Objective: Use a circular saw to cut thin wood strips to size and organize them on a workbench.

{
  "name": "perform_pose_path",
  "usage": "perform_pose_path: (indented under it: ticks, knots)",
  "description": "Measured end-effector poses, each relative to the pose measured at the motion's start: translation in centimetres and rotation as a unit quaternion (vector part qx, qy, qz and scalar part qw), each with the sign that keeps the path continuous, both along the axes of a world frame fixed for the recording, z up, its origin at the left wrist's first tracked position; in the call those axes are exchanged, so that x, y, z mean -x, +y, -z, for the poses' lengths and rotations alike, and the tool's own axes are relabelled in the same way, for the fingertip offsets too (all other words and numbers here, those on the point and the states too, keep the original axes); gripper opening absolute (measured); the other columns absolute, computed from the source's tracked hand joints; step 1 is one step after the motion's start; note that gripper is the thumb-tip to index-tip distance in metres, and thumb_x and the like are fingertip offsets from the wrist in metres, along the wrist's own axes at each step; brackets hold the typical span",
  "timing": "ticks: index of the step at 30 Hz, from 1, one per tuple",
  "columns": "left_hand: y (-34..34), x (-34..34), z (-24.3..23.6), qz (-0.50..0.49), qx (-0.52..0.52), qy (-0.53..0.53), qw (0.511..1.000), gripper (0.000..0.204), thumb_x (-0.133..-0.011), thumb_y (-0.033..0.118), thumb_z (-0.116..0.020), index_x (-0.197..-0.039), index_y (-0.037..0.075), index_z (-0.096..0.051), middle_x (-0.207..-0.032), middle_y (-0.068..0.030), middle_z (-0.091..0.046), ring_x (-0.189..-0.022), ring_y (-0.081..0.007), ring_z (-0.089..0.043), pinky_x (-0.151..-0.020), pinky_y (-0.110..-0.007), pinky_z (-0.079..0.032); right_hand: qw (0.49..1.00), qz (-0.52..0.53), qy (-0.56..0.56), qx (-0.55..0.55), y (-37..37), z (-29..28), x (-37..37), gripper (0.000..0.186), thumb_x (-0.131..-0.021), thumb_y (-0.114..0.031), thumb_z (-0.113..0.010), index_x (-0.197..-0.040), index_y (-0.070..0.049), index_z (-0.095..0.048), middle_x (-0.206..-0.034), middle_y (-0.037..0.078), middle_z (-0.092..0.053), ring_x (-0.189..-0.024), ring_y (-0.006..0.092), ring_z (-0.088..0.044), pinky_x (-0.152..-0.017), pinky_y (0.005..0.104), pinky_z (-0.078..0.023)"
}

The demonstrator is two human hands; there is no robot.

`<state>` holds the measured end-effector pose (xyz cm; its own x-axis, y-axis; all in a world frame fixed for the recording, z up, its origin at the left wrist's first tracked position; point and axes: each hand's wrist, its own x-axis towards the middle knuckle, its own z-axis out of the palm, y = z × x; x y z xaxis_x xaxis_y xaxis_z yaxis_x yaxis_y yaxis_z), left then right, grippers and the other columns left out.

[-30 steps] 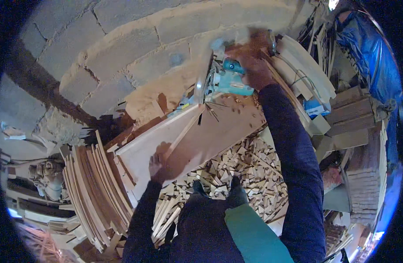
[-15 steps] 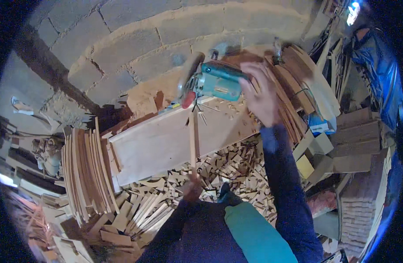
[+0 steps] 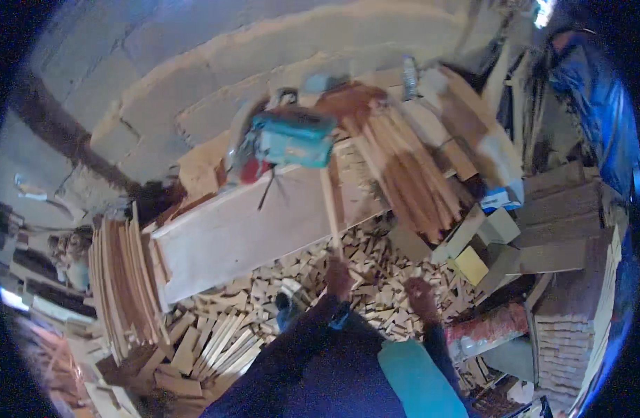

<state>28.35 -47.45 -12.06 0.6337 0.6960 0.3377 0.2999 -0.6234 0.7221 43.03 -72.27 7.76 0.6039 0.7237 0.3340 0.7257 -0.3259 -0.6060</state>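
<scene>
My left hand (image 3: 338, 279) is closed around the near end of a narrow wooden strip (image 3: 331, 202). The strip runs away from me toward a teal power saw (image 3: 295, 145) with a rounded blade guard and a red part low on its left side. The saw stands at the back of a pale wooden bench board (image 3: 222, 230); whether the strip's far end touches it is unclear. My right hand (image 3: 422, 298) is low, over the right part of a heap of small wood offcuts (image 3: 382, 261), away from the saw. Its fingers are blurred.
Long wooden slats (image 3: 403, 167) lie on the right of the bench. Curved strips (image 3: 125, 279) stand stacked at its left end. Cardboard (image 3: 553, 223) and a blue plastic sheet (image 3: 598, 104) are at the right. A block wall (image 3: 215, 70) rises behind.
My right hand has come down from beside the saw to above the offcuts. The left hand and the wooden strip have moved right relative to the saw. The whole view has shifted.
</scene>
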Motion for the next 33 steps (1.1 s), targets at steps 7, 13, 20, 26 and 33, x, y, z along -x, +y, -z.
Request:
perform_pose_path:
  ticks: [7, 13, 20, 26, 33]
  knots:
    - [-0.2, -8.6, -3.6, 0.082, 0.321, 0.017, 0.943, 0.024, -0.101, 0.023, -0.056, -0.108, 0.0, -0.055, -0.086, -0.0215, -0.058, -0.075, -0.041, -0.063, -0.073, -0.053, -0.055, 0.934, 0.142, 0.298, 0.135, -7.6, 7.1, 5.6, 0.01, -0.087, -0.016, -0.065, -0.093, -0.011, -0.072, -0.099, 0.012, -0.073, -0.087, 0.0336, -0.068, -0.07, 0.0443, -0.055]
    - [0.8, -24.1, -8.8, 0.123, 0.419, -0.107, 0.893, 0.029, -0.102, 0.031, -0.059, -0.111, 0.004, -0.057, -0.095, -0.018, -0.062, -0.081, -0.0304, -0.065, -0.077, -0.048, -0.054, 0.976, 0.069, 0.085, 0.186, -8.8, 7.4, 8.1, 0.017, -0.094, -0.018, -0.069, -0.095, -0.002, -0.068, -0.085, 0.014, -0.073, -0.072, 0.0264, -0.075, -0.062, 0.0373, -0.06]
    - [4.5, -34.8, -11.2, 0.2, 0.1, 0.217, 0.95, 0.047, -0.1, 0.032, -0.063, -0.132, -0.002, -0.054, -0.123, -0.0256, -0.066, -0.111, -0.0313, -0.067, -0.097, -0.049, -0.052, 0.964, 0.129, 0.18, 0.149, -11.7, 6.7, 11.5, 0.012, -0.089, -0.012, -0.07, -0.095, -0.002, -0.073, -0.093, 0.013, -0.074, -0.077, 0.0269, -0.075, -0.067, 0.0362, -0.061]
    - [4.6, -34.4, -13.3, 0.29, 0.162, 0.243, 0.912, 0.047, -0.097, 0.02, -0.062, -0.137, 0.0, -0.05, -0.144, -0.0208, -0.056, -0.13, -0.0294, -0.057, -0.106, -0.045, -0.047, 0.924, 0.179, 0.315, 0.122, -10.9, 6.0, 13.1, 0.013, -0.086, -0.016, -0.062, -0.09, -0.006, -0.069, -0.093, 0.017, -0.07, -0.09, 0.0385, -0.066, -0.078, 0.0484, -0.053]
    - [3.1, -30.7, -14.1, 0.166, 0.113, -0.028, 0.979, 0.038, -0.089, 0.017, -0.065, -0.123, 0.001, -0.059, -0.117, -0.0179, -0.068, -0.102, -0.0339, -0.066, -0.089, -0.048, -0.052, 0.935, 0.154, 0.309, 0.081, -7.8, 5.5, 11.3, 0.013, -0.086, -0.013, -0.063, -0.093, -0.006, -0.072, -0.099, 0.015, -0.073, -0.098, 0.0353, -0.068, -0.087, 0.0435, -0.055]
